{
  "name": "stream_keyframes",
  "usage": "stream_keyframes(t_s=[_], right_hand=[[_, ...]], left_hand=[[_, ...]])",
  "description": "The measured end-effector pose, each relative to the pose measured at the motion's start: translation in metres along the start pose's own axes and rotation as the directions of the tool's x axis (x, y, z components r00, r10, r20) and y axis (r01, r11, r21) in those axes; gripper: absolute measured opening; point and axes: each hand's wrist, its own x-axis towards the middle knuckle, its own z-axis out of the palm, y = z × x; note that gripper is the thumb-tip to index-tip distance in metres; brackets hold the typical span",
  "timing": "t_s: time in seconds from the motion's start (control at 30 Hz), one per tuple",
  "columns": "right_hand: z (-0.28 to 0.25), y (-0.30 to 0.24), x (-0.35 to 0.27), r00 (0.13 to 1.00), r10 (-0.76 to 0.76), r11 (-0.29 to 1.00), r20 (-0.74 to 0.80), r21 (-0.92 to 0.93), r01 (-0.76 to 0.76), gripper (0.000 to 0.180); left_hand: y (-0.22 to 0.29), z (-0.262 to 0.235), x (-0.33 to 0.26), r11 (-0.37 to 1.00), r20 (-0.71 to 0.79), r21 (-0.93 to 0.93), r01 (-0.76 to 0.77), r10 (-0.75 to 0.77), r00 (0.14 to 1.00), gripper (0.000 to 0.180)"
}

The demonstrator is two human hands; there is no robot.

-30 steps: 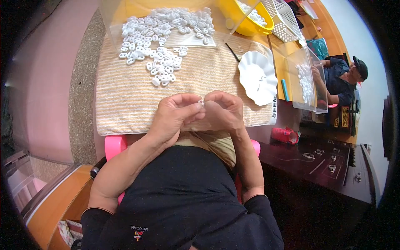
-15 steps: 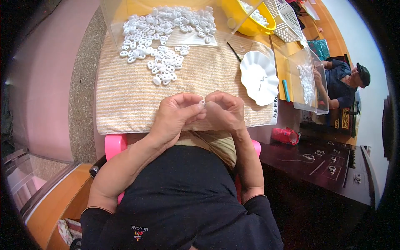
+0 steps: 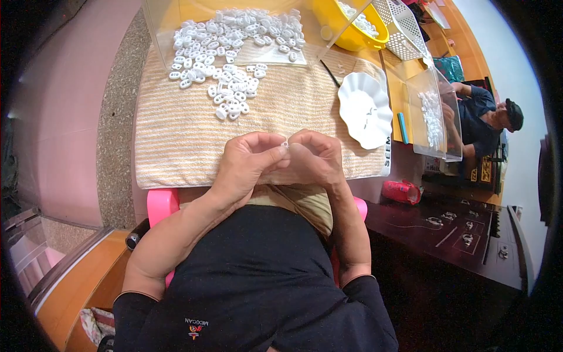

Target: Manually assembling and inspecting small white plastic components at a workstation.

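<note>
My left hand (image 3: 249, 157) is closed in a pinch on a small white plastic piece (image 3: 285, 144), which shows between the fingertips above the near part of the towel. My right hand (image 3: 319, 157) meets it from the other side, thumb and fingers also pinched; what sits in them, if anything, is too small and covered to make out. Beyond both hands lies a loose pile of small oval white plastic pieces (image 3: 234, 91) with holes. To the right stands a white wavy-rimmed dish (image 3: 352, 100) with a few tiny dark bits in it.
A striped towel (image 3: 176, 135) covers the table. A clear bin (image 3: 155, 35) of white pieces opens toward me at the back. Beside it are a yellow basket (image 3: 352, 44), a thin black stick (image 3: 330, 73) and a blue-green bar (image 3: 402, 128). A person (image 3: 481, 111) works at another clear bin on the right.
My hands stay almost in place, fingertips together at the white piece; the right one has shifted very slightly. The person on the right has moved a little.
</note>
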Motion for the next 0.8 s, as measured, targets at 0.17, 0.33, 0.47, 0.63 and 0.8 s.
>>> stream_keyframes(t_s=[0.17,0.33,0.47,0.63,0.8], right_hand=[[0.0,0.001,0.001,0.999,0.032,0.999,0.013,-0.029,-0.031,0.01],[0.003,-0.008,0.001,0.999,0.048,0.995,0.006,-0.086,-0.048,0.011],[0.009,-0.019,0.001,0.996,0.087,0.995,0.002,-0.044,-0.087,0.012],[0.001,-0.015,0.001,0.994,0.107,0.992,0.018,-0.076,-0.105,0.012],[-0.002,-0.018,0.001,0.994,0.1,0.995,0.044,-0.02,-0.099,0.012]], left_hand=[[-0.001,0.0,0.0,1.0,-0.004,0.014,-0.022,0.022,1.0,0.016],[-0.005,0.002,-0.002,0.995,-0.04,0.067,-0.071,0.074,0.996,0.016],[-0.009,0.0,-0.002,0.988,-0.045,0.085,-0.129,0.133,0.99,0.016],[-0.007,0.001,-0.002,0.987,-0.017,0.113,-0.115,0.118,0.993,0.015],[-0.005,0.002,-0.001,0.991,0.033,0.053,-0.12,0.119,0.992,0.014]])
